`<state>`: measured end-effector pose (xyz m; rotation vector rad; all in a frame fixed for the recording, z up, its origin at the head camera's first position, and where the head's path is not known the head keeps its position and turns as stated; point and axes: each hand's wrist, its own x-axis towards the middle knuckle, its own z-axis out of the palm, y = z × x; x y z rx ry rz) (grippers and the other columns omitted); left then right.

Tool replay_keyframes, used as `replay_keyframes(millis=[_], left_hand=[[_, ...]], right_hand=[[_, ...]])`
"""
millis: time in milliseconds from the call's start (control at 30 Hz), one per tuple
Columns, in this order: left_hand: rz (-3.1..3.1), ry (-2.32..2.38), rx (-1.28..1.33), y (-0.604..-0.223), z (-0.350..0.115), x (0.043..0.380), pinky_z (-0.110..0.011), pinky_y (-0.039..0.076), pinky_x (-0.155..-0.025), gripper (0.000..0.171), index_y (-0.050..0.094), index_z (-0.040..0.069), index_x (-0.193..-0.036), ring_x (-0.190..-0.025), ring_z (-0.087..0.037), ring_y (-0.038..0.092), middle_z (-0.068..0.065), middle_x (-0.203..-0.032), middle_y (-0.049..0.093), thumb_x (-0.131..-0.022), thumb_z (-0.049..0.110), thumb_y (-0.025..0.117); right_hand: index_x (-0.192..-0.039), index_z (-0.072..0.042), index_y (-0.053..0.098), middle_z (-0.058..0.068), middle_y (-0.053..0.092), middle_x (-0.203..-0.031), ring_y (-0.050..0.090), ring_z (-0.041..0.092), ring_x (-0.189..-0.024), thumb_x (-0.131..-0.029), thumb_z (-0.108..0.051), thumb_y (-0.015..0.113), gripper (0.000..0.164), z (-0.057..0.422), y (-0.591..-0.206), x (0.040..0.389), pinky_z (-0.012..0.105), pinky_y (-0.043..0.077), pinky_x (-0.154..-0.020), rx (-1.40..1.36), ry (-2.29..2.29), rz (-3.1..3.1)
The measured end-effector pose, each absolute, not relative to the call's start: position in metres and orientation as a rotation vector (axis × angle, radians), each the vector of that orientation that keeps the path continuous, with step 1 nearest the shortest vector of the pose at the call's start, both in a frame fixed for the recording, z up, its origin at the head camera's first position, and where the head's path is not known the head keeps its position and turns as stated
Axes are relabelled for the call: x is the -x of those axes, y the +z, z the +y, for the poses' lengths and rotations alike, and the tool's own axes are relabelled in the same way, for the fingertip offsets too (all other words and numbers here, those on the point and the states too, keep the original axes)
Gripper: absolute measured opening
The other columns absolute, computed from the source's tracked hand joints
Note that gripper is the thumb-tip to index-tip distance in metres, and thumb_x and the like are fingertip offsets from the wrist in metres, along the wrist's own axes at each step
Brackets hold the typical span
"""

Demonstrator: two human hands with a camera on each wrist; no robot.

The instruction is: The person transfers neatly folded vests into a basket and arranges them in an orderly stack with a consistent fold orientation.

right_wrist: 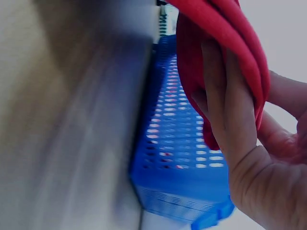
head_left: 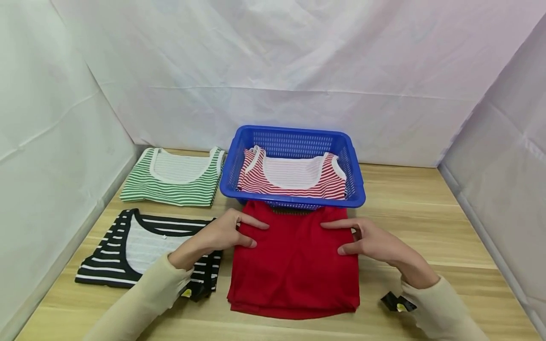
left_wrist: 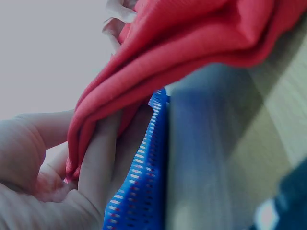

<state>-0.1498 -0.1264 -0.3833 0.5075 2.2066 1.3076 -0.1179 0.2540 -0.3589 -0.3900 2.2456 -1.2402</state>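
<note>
A folded red tank top (head_left: 294,265) is lifted off the table in front of the basket, its scooped neck end close to the basket's front rim. My left hand (head_left: 226,232) grips its left side, thumb and index finger on top; in the left wrist view the other fingers (left_wrist: 98,158) reach underneath the red cloth (left_wrist: 158,62). On the right side my right hand (head_left: 367,239) holds it likewise, and in the right wrist view fingers (right_wrist: 237,110) support the cloth from below. Inside the blue basket (head_left: 292,201) lies a folded red-and-white striped tank top (head_left: 294,187).
Left of the basket, a folded green-and-white striped tank top (head_left: 179,189) lies on the wooden table (head_left: 418,203). A black-and-white striped top (head_left: 111,251) lies nearer, beside my left forearm. White cloth walls (head_left: 298,57) enclose the back and sides.
</note>
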Motion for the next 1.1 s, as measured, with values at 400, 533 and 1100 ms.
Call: replay_keyframes(millis=[400, 533, 1100], left_hand=[[2.156, 1.372, -0.542, -0.353, -0.127, 0.133, -0.036, 0.059, -0.083, 0.044, 0.076, 0.023, -0.128, -0.117, -0.026, 0.059, -0.006, -0.119, 0.072, -0.087, 0.006, 0.078], [2.178, 1.411, -0.531, -0.346, -0.131, 0.131, -0.029, 0.057, -0.071, 0.044, 0.076, 0.025, -0.128, -0.095, -0.017, 0.062, 0.002, -0.093, 0.069, -0.087, 0.01, 0.08], [2.423, 1.628, -0.512, -0.323, -0.133, 0.125, -0.027, 0.048, -0.066, 0.041, 0.077, 0.029, -0.124, -0.095, -0.024, 0.057, -0.004, -0.1, 0.071, -0.088, 0.009, 0.076]], right_hand=[[-0.14, -0.022, 0.066, 0.014, 0.057, -0.11, 0.052, 0.017, -0.074, -0.089, -0.013, 0.077, 0.053, 0.261, -0.323, 0.101, 0.028, 0.041, -0.056, 0.477, -1.21, 2.334], [-0.143, -0.02, 0.063, 0.016, 0.058, -0.127, 0.062, 0.021, -0.09, -0.091, -0.011, 0.076, 0.055, 0.262, -0.315, 0.096, 0.028, 0.055, -0.067, 0.483, -1.301, 2.313], [-0.149, -0.006, 0.054, 0.006, 0.068, -0.13, 0.073, 0.022, -0.108, -0.101, -0.002, 0.06, 0.049, 0.259, -0.311, 0.097, 0.036, 0.062, -0.086, 0.412, -1.786, 2.151]])
